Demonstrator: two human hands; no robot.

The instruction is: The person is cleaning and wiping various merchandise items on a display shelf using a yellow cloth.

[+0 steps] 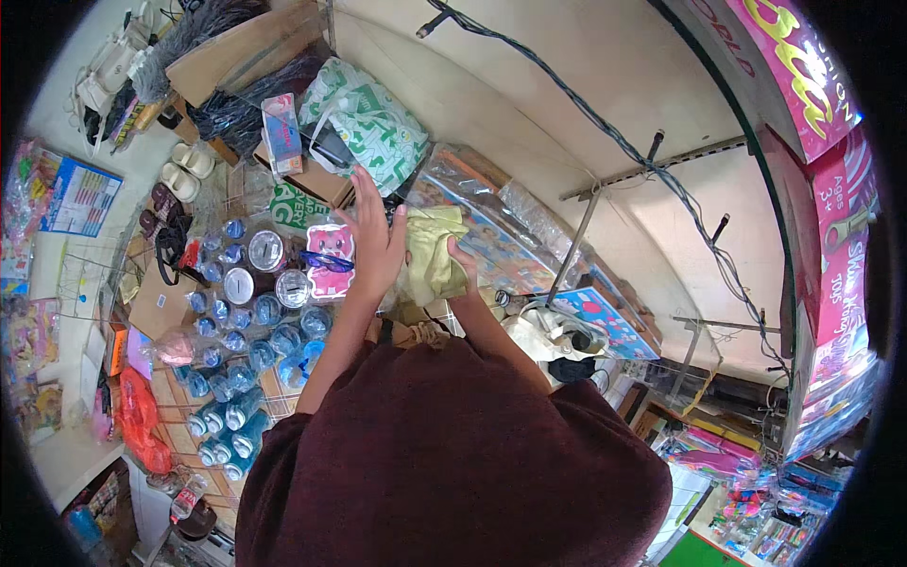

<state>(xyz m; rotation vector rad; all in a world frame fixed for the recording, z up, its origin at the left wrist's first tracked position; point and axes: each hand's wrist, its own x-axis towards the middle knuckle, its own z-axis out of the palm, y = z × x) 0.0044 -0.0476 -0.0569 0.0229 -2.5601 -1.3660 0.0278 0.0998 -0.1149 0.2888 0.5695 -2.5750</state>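
Observation:
A pale yellow cloth (434, 251) is bunched in my right hand (463, 268), which grips its right edge. My left hand (377, 244) is raised just left of the cloth, palm flat and fingers apart, holding nothing. Beside its wrist is a pink package with a cartoon face (330, 244), with blue-framed glasses (327, 261) across it. Round-lidded jars (266, 251) stand further left, near several clear plastic bottles (285, 340).
Ahead are a green-and-white patterned bag (375, 127), a small carton (282, 135) and an open cardboard box (312, 181). Plastic-wrapped printed boards (489, 230) lean on the right wall. A cable (567, 85) hangs overhead. At left lie a red plastic bag (138, 418) and cream clogs (181, 182).

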